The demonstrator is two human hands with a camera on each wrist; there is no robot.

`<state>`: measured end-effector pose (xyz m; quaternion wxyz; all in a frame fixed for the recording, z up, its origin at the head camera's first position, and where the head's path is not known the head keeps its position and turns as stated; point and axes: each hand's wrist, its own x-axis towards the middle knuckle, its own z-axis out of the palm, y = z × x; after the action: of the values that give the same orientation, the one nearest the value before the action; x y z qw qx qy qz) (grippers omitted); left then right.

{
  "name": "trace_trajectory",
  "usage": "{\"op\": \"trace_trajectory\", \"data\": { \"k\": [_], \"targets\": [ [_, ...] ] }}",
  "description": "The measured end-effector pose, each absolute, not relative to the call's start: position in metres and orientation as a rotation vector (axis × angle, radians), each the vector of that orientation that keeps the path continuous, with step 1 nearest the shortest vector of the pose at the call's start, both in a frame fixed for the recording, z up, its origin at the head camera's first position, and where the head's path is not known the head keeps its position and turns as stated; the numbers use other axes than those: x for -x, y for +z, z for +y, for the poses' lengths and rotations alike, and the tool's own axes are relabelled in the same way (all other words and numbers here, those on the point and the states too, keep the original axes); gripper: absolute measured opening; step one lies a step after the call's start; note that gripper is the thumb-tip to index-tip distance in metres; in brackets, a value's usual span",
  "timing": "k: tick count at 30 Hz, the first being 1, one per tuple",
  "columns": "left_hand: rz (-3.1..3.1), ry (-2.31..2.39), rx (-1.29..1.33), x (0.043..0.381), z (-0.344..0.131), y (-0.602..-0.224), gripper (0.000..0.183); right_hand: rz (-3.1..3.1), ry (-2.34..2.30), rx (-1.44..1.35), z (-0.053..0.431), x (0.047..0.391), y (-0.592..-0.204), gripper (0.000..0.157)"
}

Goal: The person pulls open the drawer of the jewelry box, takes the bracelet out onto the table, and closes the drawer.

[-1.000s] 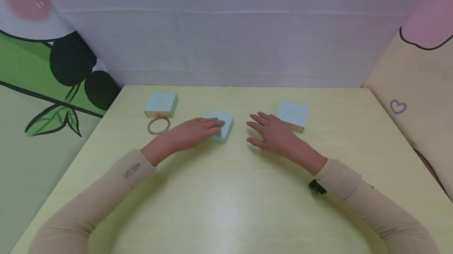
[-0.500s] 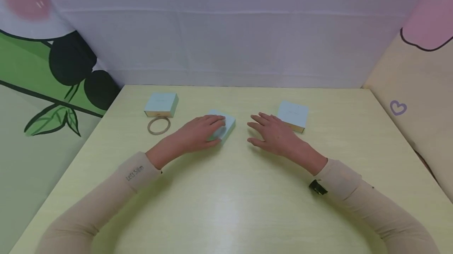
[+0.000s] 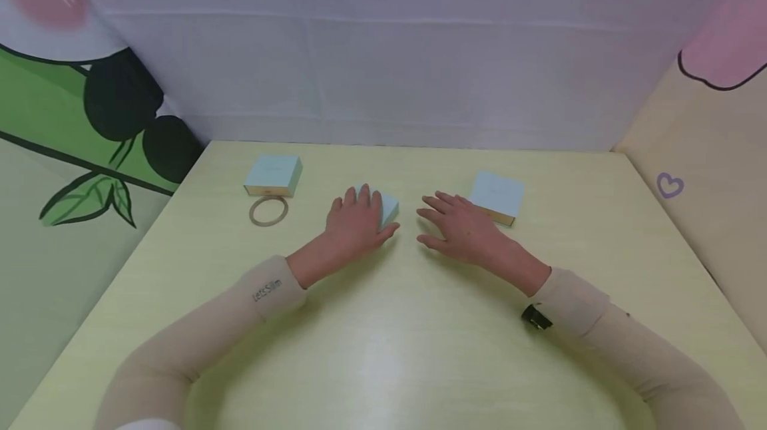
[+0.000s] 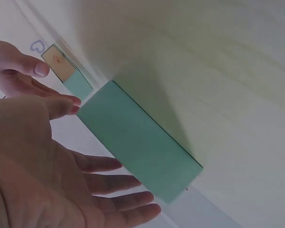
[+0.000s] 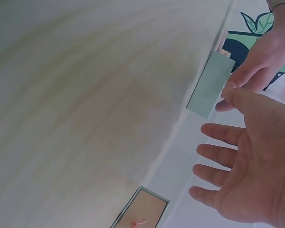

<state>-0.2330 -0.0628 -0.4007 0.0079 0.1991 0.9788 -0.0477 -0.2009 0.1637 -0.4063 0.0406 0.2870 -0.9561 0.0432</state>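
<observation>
- Box [image 3: 389, 208] between left box [image 3: 273, 176] and right box [image 3: 497, 192], under left hand [image 3: 357, 222] — fingers straight, unclamped
- Right hand [image 3: 466, 230] spread, holding nothing
- Handling seems begun — left hand yet to clear

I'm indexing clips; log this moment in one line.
left hand: spread over middle pale-blue rectangular box | right hand: spread near matching right box | beige ring: in front of matching left box

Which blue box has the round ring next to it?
The box at the far left: the ring lies just in front of it. The middle box, partly covered by the left hand, and the right box, near the right hand, have none.
</observation>
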Motion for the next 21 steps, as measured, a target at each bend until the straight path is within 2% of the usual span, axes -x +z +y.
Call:
{"op": "trace_trajectory", "data": {
  "k": [14, 21],
  "targets": [
    [3.077, -0.223, -0.645, 0.227, -0.059, -0.399, 0.066, -2.925, 0.137, -0.886, 0.167, 0.199, -0.405, 0.057],
    [2.903, -0.274, -0.973, 0.235, -0.080, -0.395, 0.060, -2.937, 0.152, -0.879, 0.170, 0.200, -0.406, 0.057]
  ]
}}
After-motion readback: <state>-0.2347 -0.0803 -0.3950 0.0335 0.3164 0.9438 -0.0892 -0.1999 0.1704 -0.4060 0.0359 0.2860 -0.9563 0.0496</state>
